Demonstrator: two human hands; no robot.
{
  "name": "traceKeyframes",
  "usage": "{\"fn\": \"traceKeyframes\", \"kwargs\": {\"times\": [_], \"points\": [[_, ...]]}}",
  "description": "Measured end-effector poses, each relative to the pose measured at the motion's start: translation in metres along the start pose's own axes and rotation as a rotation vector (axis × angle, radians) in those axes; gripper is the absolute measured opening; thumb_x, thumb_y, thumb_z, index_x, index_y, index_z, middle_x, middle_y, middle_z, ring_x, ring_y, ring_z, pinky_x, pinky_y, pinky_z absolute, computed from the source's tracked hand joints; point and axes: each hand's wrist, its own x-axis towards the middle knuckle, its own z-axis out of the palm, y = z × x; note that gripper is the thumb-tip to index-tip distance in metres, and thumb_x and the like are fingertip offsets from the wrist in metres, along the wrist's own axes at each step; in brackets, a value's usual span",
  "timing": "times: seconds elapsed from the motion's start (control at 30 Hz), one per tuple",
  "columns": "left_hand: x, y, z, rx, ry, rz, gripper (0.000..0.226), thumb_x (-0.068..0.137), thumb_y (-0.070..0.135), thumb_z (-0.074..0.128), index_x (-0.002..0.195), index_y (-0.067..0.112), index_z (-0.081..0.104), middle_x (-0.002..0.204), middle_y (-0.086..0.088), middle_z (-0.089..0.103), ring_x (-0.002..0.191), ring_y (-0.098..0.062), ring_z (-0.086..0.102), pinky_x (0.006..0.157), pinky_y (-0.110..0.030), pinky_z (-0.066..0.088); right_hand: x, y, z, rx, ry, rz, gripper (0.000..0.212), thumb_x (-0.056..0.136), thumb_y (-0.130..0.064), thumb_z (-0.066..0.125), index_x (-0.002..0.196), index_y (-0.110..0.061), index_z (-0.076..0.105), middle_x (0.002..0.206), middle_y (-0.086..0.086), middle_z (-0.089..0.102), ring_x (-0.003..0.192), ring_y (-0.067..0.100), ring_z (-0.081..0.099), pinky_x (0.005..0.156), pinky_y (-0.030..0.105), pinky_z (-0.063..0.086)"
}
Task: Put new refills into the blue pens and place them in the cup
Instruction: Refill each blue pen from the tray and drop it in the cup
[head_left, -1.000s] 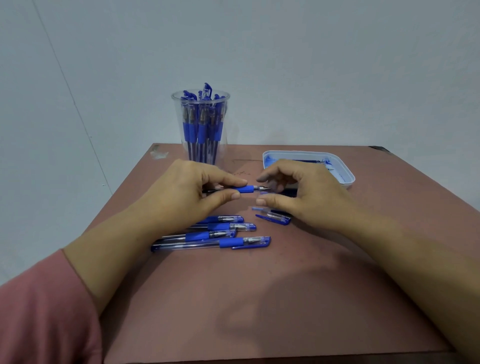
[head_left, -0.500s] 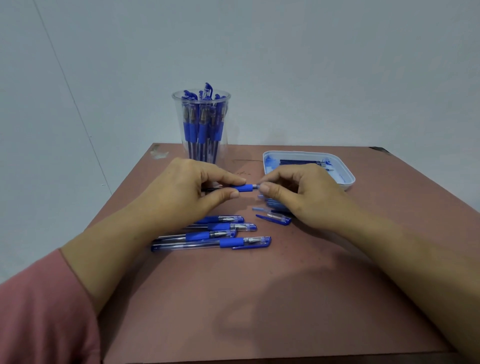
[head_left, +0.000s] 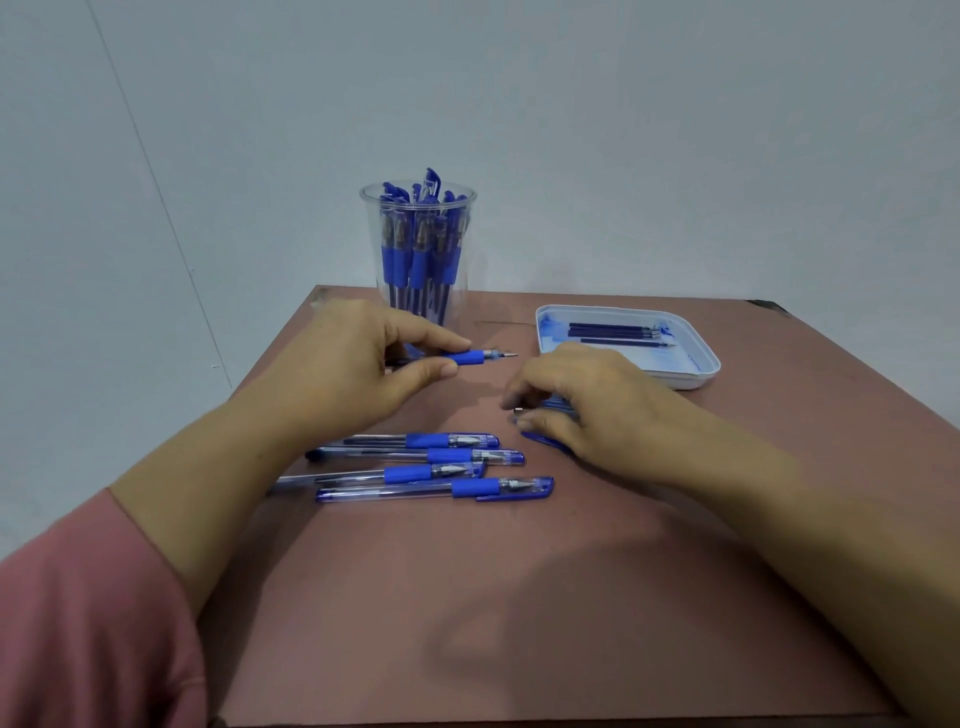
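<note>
Your left hand (head_left: 358, 369) pinches the uncapped clear pen with blue rubber grip (head_left: 475, 357), metal tip pointing right; your right hand (head_left: 587, 405) curls over blue caps (head_left: 540, 439), grasp unclear.

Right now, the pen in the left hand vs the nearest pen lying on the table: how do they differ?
1. The held pen has no cap and its metal tip is bare; the nearest table pen is capped.
2. The held pen is gripped by the left hand, which hides most of its barrel; the nearest table pen lies flat on the table, untouched and fully in view.
Shared: blue grip, tip pointing right.
</note>
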Motion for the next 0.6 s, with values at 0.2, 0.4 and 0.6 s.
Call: {"fn": "traceKeyframes", "kwargs": {"times": [0.2, 0.4, 0.6], "points": [[0.0002, -0.0002, 0.0008, 0.002, 0.005, 0.014, 0.025, 0.081, 0.037, 0.071, 0.099, 0.053, 0.065, 0.066, 0.008, 0.065, 0.063, -0.015, 0.058, 0.059, -0.022, 0.050, 0.0028, -0.0044, -0.0059, 0.028, -0.019, 0.059, 0.011, 0.085, -0.018, 0.071, 0.090, -0.024, 0.064, 0.080, -0.018, 0.060, 0.085, -0.006, 0.054, 0.071, 0.009, 0.041], [0.0003, -0.0023, -0.0003, -0.010, 0.008, 0.008, 0.024, 0.081, 0.038, 0.070, 0.095, 0.056, 0.063, 0.065, 0.008, 0.065, 0.064, -0.015, 0.057, 0.058, -0.020, 0.047, 0.0044, -0.0019, -0.0034, 0.047, -0.093, 0.051, 0.013, 0.090, -0.015, 0.065, 0.099, -0.023, 0.071, 0.084, -0.025, 0.056, 0.086, -0.017, 0.050, 0.075, 0.000, 0.035], [0.0005, -0.0035, 0.0023, 0.022, -0.022, -0.014, 0.023, 0.082, 0.038, 0.070, 0.103, 0.047, 0.069, 0.069, 0.008, 0.066, 0.066, -0.013, 0.058, 0.060, -0.021, 0.049, 0.0026, 0.0018, -0.0105, 0.054, -0.062, 0.068, 0.022, 0.090, -0.021, 0.064, 0.109, -0.032, 0.068, 0.091, -0.024, 0.060, 0.093, -0.010, 0.049, 0.080, 0.008, 0.039]]}}
